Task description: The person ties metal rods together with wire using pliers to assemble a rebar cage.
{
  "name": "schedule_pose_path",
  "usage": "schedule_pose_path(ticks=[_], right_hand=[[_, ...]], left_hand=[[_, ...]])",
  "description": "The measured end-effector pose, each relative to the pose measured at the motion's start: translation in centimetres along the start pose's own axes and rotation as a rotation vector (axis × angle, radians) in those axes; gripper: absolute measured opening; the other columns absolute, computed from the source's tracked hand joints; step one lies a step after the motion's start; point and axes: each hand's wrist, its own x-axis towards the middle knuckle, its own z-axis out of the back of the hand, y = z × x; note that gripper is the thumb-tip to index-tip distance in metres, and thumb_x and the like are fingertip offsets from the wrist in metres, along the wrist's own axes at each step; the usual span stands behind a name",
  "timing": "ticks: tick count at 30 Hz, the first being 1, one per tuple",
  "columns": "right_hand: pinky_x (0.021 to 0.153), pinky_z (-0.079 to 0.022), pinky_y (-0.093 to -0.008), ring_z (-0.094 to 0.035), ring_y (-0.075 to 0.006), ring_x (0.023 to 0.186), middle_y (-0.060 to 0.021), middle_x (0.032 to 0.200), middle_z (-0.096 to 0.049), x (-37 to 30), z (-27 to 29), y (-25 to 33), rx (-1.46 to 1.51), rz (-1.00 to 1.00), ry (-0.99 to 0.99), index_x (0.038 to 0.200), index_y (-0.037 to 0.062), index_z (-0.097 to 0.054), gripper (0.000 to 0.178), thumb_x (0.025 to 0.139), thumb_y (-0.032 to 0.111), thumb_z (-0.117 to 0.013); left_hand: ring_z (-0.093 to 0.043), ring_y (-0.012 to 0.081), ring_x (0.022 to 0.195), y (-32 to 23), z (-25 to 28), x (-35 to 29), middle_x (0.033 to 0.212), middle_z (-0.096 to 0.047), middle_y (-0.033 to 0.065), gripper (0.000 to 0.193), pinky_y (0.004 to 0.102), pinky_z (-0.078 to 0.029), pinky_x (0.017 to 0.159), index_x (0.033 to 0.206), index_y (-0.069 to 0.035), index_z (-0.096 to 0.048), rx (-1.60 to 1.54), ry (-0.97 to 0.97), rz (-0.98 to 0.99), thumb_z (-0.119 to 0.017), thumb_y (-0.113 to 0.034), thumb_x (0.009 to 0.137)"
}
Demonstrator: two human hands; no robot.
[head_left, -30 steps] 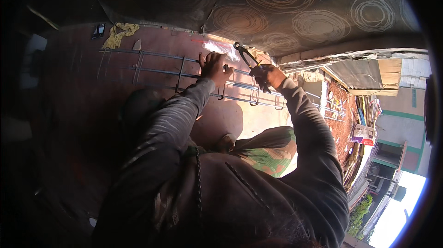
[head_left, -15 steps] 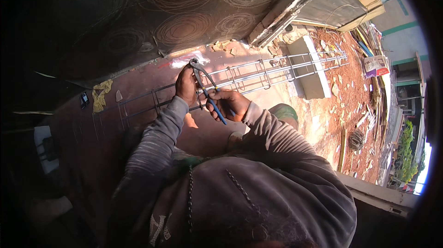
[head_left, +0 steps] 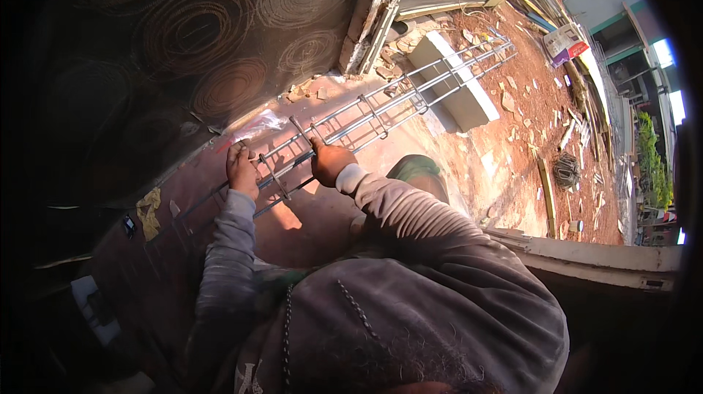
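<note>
A long steel rebar cage (head_left: pixel 344 130) with square stirrups runs from my hands toward the far right. My left hand (head_left: pixel 242 171) is at the cage's left side, its fingers curled beside a stirrup (head_left: pixel 268 173); what they pinch is too small to make out. Across the cage, my right hand (head_left: pixel 333 163) is closed with its knuckles up, over the bars. A thin dark metal piece (head_left: pixel 299 129) sticks out past its fingers; whether this is a tool or part of a stirrup I cannot tell. No blue pincer handles show.
Under the cage's far part lies a pale block (head_left: pixel 469 101). Wire coils (head_left: pixel 231 86) are at the dark upper left. A yellow cloth (head_left: pixel 149 214) lies left. Rubble, a wire bundle (head_left: pixel 566 170) and a timber strip (head_left: pixel 548 196) lie on the right. Clear plastic (head_left: pixel 260 124) lies beyond my left hand.
My hands have moved apart. The blue-handled pincers, at both hands before, no longer show plainly. The whole view has turned, so the cage slants more steeply.
</note>
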Motion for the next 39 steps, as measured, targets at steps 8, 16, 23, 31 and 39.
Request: schedule_pose_path(ticks=[8, 16, 23, 31, 39], right_hand=[[0.095, -0.053, -0.0480, -0.063, -0.0398, 0.118, -0.0285, 0.133, -0.058, -0.8, -1.5, 0.7, -0.235, -0.096, 0.055, 0.159, 0.0047, -0.024, 0.079, 0.092, 0.026, -0.060], [0.091, -0.054, -0.0452, -0.066, -0.0396, 0.109, -0.0231, 0.116, -0.068, -1.9, -0.3, 2.2, 0.099, 0.291, -0.107, 0.124, 0.0017, -0.061, 0.048, 0.094, 0.039, -0.062], [0.066, -0.054, -0.0336, -0.066, -0.0177, 0.073, -0.0085, 0.083, -0.069, -2.4, -4.3, 4.2, 0.874, 0.197, 0.288, 0.103, -0.0013, -0.065, 0.033, 0.104, 0.029, -0.054], [0.070, -0.053, -0.0366, -0.064, -0.0204, 0.072, -0.0103, 0.080, -0.066, -0.7, -6.8, 2.8, 0.868, 0.269, 0.017, 0.101, -0.0005, -0.065, 0.028, 0.102, 0.025, -0.054], [0.082, -0.053, -0.0450, -0.068, -0.0396, 0.089, -0.0215, 0.093, -0.070, -1.5, -5.6, 3.9, 0.550, 0.461, 0.020, 0.098, -0.0017, -0.064, 0.022, 0.098, 0.017, -0.053]], left_hand=[[-0.042, 0.0039, 0.054, 0.4, -1.2, 0.6, 0.081, -0.050, -0.0032, 0.011, 0.0200, -0.031, 0.039, 0.105, -0.014, -0.058, 0.201, 0.017, -0.234, -0.048, -0.016, 0.104], [-0.042, 0.0052, 0.053, 0.0, -3.2, -3.1, 0.079, -0.052, -0.0026, 0.009, 0.0225, -0.033, 0.040, 0.100, -0.014, -0.057, -0.075, 0.068, -0.069, -0.048, -0.017, 0.101], [-0.038, 0.0073, 0.050, -1.2, -4.9, -3.8, 0.077, -0.045, -0.0032, 0.017, 0.0240, -0.032, 0.039, 0.104, -0.015, -0.056, -0.180, 0.034, -0.059, -0.047, -0.029, 0.101], [-0.045, 0.0098, 0.058, -0.8, -5.4, -2.7, 0.078, -0.050, -0.0021, 0.020, 0.0263, -0.039, 0.048, 0.100, -0.014, -0.056, -0.186, -0.049, -0.091, -0.047, -0.032, 0.101], [-0.044, 0.0081, 0.059, -1.0, -1.2, 0.3, 0.075, -0.050, -0.0029, 0.013, 0.0273, -0.040, 0.053, 0.098, -0.012, -0.056, -0.236, 0.194, 0.188, -0.049, -0.022, 0.101]])
